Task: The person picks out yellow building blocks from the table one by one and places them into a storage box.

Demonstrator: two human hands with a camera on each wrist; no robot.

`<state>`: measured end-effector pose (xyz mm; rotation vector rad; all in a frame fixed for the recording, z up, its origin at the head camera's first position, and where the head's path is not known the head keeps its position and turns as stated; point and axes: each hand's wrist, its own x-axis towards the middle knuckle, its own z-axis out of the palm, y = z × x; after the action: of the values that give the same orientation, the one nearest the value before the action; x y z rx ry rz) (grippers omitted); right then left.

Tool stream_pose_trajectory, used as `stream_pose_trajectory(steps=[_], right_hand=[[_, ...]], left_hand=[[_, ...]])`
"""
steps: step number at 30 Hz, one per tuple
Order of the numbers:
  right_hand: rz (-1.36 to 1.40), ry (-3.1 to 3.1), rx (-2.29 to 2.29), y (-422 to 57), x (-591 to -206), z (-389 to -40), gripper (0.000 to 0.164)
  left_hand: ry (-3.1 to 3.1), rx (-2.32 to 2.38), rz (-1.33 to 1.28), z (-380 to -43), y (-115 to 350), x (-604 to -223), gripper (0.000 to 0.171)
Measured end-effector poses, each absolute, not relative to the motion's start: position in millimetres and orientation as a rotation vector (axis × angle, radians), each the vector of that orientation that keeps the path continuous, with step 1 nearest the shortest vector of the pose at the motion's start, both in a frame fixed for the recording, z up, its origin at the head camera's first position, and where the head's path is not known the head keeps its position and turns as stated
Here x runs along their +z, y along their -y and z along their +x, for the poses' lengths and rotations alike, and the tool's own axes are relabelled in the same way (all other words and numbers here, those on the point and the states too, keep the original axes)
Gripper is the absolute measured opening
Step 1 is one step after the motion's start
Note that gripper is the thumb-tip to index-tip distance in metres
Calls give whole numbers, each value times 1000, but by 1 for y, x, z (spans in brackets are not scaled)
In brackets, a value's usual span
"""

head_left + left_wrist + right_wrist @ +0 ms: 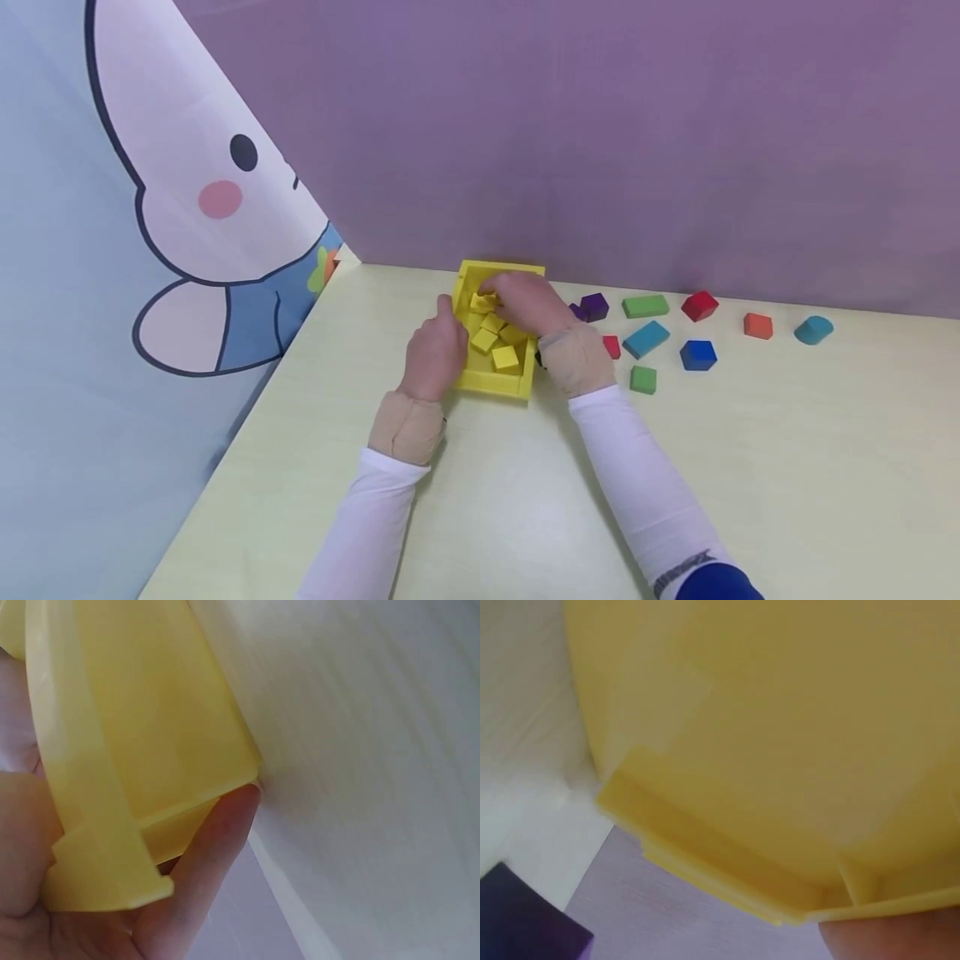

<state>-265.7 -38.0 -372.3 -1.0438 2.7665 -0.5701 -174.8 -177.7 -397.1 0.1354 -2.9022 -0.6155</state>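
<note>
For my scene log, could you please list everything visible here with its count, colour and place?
tray: one, yellow, on the table near the back wall
yellow blocks: several, inside the tray
purple blocks: two, just right of the tray
red blocks: two, right of the tray
green blocks: two, right of the tray
teal blocks: two, right side
blue block: one, right side
orange block: one, right side
table: one, pale yellow
left hand: grips the tray's left wall
right hand: reaches into the tray, fingers on a yellow block
</note>
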Motion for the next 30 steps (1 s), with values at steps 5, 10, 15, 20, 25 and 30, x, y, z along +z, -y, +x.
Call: stream_pose_trajectory(steps=[5,10,15,20,25,30], right_hand=[[-1119,-2757,-744,35,-374,-269,29],[-1203,-2802,-947,27,-379,-268,25],[-1285,-2871,-1101,16,-380,-263,24],[-1312,-2924,-1174,2,-375,-256,23],[-1290,-2947,-1184,-13,-375,-243,23],[-1187,-3016,-1171,-32,-372,-230,26]], left_hand=[[2901,-612,149,-177,179,-396,31],[2929,-618,161,-180,183,-395,32],[2943,-605,167,-183,186,-394,33],[2943,-612,157,-188,187,-392,34],[2976,-602,180,-186,193,-393,35],[2946,-566,206,-182,202,-393,48]])
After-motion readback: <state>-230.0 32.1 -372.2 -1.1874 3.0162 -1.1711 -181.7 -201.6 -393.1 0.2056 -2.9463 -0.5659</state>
